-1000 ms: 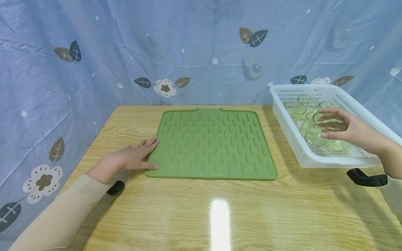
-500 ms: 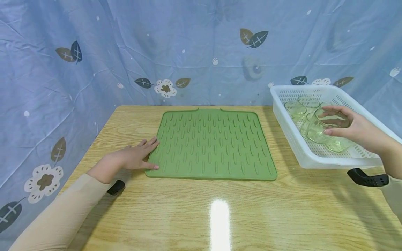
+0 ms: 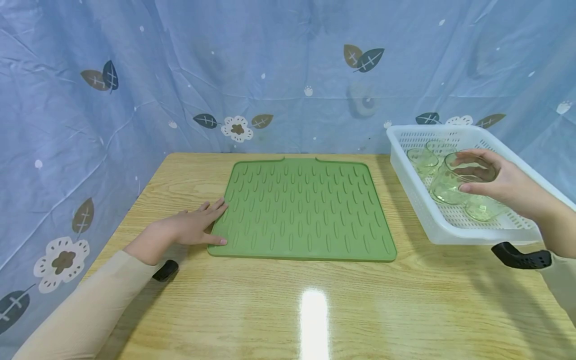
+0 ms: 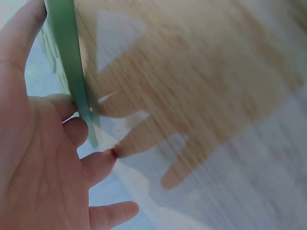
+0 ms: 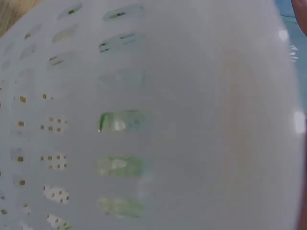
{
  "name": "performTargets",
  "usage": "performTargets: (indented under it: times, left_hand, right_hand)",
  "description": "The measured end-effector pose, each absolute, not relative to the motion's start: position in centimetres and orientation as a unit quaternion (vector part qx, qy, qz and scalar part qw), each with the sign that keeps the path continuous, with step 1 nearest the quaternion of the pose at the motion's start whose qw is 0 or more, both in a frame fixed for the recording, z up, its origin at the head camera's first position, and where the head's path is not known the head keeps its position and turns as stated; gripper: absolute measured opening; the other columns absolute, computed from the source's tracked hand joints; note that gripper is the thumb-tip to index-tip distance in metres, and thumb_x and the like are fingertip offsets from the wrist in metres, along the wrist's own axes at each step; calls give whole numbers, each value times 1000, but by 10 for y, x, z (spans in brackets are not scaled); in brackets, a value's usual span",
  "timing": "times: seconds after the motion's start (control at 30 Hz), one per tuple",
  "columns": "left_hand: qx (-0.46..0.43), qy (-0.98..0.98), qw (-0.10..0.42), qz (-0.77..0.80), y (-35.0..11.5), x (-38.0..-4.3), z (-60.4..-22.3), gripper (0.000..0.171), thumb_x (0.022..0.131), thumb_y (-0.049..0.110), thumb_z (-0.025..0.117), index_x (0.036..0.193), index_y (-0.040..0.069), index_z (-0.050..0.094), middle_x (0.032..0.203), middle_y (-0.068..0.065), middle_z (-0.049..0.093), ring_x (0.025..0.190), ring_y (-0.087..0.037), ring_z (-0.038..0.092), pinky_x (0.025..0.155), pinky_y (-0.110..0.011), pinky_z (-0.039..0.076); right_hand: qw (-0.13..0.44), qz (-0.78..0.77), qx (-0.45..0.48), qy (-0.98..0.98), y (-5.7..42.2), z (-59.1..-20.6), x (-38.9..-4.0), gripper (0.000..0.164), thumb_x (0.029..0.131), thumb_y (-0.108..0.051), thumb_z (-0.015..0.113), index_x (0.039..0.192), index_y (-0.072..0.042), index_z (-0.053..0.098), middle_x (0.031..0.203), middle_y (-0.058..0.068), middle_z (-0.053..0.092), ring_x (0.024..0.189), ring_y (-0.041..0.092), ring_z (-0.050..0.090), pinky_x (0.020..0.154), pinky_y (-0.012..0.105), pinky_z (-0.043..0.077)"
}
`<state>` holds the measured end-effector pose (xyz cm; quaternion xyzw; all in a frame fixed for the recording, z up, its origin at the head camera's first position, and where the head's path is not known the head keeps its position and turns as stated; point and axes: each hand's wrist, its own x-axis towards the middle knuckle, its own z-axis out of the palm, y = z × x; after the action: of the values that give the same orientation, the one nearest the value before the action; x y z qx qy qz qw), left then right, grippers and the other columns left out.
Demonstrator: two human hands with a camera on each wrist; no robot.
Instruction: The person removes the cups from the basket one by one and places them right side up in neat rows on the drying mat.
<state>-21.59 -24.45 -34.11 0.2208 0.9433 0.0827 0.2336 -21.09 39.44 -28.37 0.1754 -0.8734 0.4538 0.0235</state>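
My left hand (image 3: 195, 227) lies with fingers spread at the left edge of a green ridged mat (image 3: 301, 210), thumb and fingertips over its rim. The left wrist view shows the palm beside the mat's raised edge (image 4: 69, 52). At the right, my right hand (image 3: 510, 185) grips a clear, faintly green drinking glass (image 3: 447, 182) near its rim, thumb in front and fingers seen through the glass. This glass is over a white plastic basket (image 3: 481, 236). More glasses stand inside, one at the left (image 3: 420, 158) and one below my hand (image 3: 482, 210).
The mat lies on a wooden table (image 3: 234, 300), apart from the basket on its right. A blue patterned curtain (image 3: 292, 65) hangs behind and along the left. The slotted basket wall (image 5: 192, 120) fills most of the right wrist view.
My right hand has closed on the glass and raised it slightly, and it has since shifted a little left. My left hand and the mat stay in place.
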Motion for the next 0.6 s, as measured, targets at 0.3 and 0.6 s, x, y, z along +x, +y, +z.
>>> performTargets:
  times: [0.3,0.6]
  left_hand:
    - [222,943,233,86,-244,-216,-341,106,94,68,58,165,6,9,171,-17,-4,152,-49,1,108,-82,8]
    - [218,943,236,89,-243,-215,-341,107,94,69,58,165,6,9,171,-16,-5,152,-48,1,110,-81,7]
  right_hand:
    - [12,466,230,-854,378,-277,-217,67,94,22,56,148,-16,45,135,-15,59,119,-4,57,84,14,53]
    - [4,465,257,-847,364,-270,-218,67,93,22,57,147,-17,46,134,-14,62,118,-1,59,85,15,53]
